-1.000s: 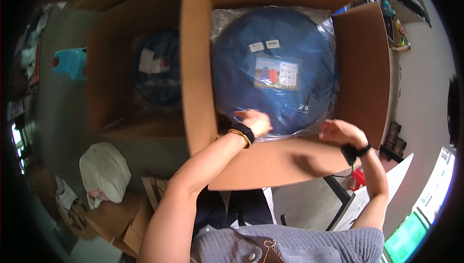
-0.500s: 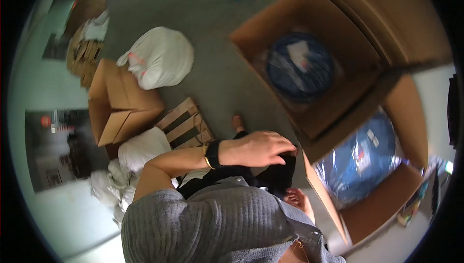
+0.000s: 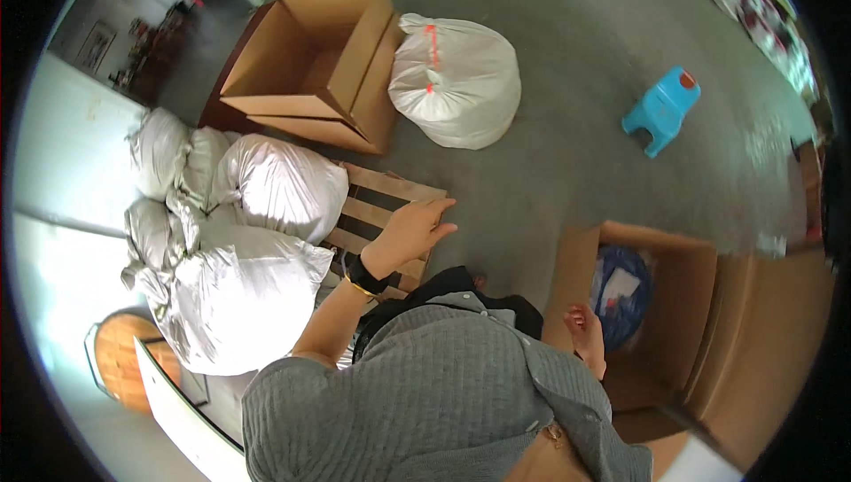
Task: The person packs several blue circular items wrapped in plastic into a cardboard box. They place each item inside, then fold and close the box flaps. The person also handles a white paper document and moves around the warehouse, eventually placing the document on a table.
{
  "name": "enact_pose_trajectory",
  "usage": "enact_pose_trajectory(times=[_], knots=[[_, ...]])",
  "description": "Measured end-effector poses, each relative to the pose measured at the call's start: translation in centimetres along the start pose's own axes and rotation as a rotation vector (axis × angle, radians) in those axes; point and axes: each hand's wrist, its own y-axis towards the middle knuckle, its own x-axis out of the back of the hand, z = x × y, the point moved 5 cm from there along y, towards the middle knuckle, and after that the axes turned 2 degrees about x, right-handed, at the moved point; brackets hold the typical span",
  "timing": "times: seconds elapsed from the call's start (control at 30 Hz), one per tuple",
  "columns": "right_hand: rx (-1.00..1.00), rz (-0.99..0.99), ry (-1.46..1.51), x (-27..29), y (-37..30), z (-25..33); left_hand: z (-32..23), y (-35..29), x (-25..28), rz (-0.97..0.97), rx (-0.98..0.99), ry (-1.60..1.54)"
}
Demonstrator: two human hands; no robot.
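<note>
My left hand (image 3: 410,236), with a black band and a gold bracelet at its wrist, is held out over the wooden pallet (image 3: 390,185). Its fingers are stretched and it holds nothing. To the right of my body, my right hand (image 3: 586,340) hangs with its fingers loosely curled in; no held thing shows. It overlaps the near side of an open cardboard box (image 3: 674,318); whether it touches the box I cannot tell. Inside that box lies a round, dark blue bundle (image 3: 634,318) in clear plastic, with a white sheet (image 3: 619,287) on top.
Several filled white sacks (image 3: 257,291) are piled on the left beside the pallet. Another open carton (image 3: 301,48) and a tied white sack (image 3: 461,83) stand ahead. A blue plastic stool (image 3: 663,110) is farther right. At lower left is a round wooden top (image 3: 133,362).
My view has swung to the right-hand boxes' other side, so the boxes appear lower and the sacks fuller in view. My left hand has moved away from my right, toward the pallet.
</note>
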Motion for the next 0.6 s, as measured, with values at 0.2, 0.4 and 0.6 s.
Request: enact_pose_trajectory(times=[0.2,0.4,0.6], knots=[[0.088,0.219,-0.122,0.5,13.6,4.0,6.7,2.3,4.0,-0.169,0.245,-0.091],[0.173,0.345,-0.352,1.5,28.1,9.3,13.6,5.2,5.9,-0.306,0.564,-0.106],[0.300,0.487,-0.659,2.0,45.6,20.7,16.4,8.2,7.7,-0.396,0.925,-0.284]])
